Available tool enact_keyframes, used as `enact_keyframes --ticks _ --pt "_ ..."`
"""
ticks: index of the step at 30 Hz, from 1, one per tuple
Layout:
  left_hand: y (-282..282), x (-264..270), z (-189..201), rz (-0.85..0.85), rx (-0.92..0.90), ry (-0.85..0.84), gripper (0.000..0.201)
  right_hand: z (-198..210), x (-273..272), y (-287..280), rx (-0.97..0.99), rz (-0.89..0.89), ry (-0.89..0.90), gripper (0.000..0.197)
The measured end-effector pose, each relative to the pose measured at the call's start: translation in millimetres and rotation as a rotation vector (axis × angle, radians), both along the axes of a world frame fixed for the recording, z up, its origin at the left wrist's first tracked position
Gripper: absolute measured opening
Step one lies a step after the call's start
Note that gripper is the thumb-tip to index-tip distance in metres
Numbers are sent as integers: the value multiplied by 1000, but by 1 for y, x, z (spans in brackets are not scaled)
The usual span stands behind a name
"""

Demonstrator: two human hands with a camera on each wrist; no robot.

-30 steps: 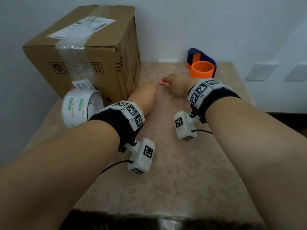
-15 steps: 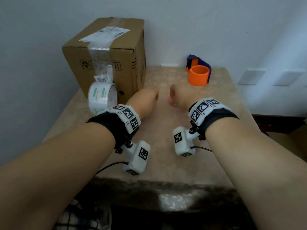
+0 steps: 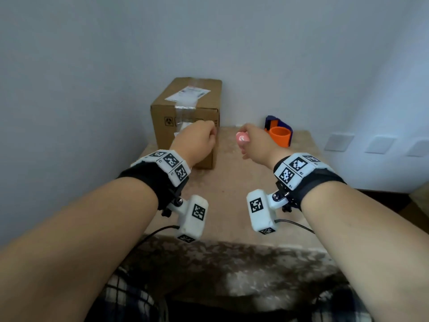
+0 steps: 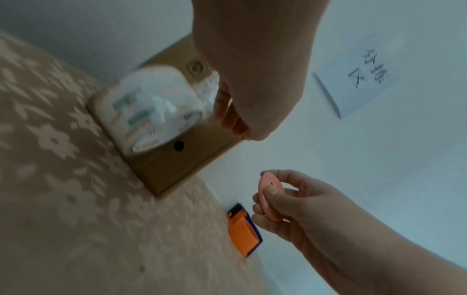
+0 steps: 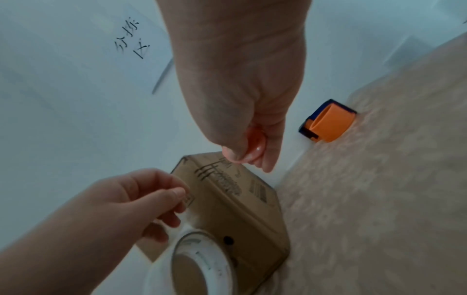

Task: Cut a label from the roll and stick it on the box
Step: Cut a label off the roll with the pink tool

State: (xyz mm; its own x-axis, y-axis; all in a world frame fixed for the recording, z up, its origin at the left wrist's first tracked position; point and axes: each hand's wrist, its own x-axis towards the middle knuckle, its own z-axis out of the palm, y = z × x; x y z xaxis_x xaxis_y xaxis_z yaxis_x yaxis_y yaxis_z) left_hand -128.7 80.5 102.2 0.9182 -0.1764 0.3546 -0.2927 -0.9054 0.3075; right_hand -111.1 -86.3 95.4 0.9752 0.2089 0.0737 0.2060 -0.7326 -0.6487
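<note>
A brown cardboard box (image 3: pixel 185 105) stands at the table's back left, with a shipping label and clear tape on top. My left hand (image 3: pixel 197 139) is raised in front of its near face and pinches the free end of the label strip. The white label roll (image 4: pixel 151 111) hangs below that hand against the box (image 5: pixel 237 199); the head view hides it. The roll (image 5: pixel 199 265) shows its cardboard core in the right wrist view. My right hand (image 3: pixel 251 142) is held up to the right and grips a small round pink cutter (image 3: pixel 241 137) (image 4: pixel 269 197) (image 5: pixel 255 145).
An orange ring in a blue holder (image 3: pixel 279 135) (image 5: pixel 328 125) sits at the back of the beige patterned table (image 3: pixel 232 205), against the wall. A paper with handwriting (image 4: pixel 359 79) hangs on the wall. The table's dark front edge is close to my body.
My right hand picked the pink cutter off the table and lifted it. My left hand rose with the strip up the box's face. The head view has pulled back and up.
</note>
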Motion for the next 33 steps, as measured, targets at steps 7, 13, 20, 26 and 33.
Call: enact_keyframes --ticks 7,13,20,26,33 --pt "64 -4 -11 144 -178 -188 25 -2 -23 37 283 46 -165 25" --pt "89 12 -43 268 -422 -87 40 -22 3 55 361 -30 -224 28" --pt "79 21 -61 160 -825 31 16 -38 22 56 465 19 -172 18" --pt "51 21 -48 116 -903 59 15 -30 17 25 593 -41 -151 18" --pt "38 22 -47 161 -755 24 21 -20 10 -5 569 -113 -250 4"
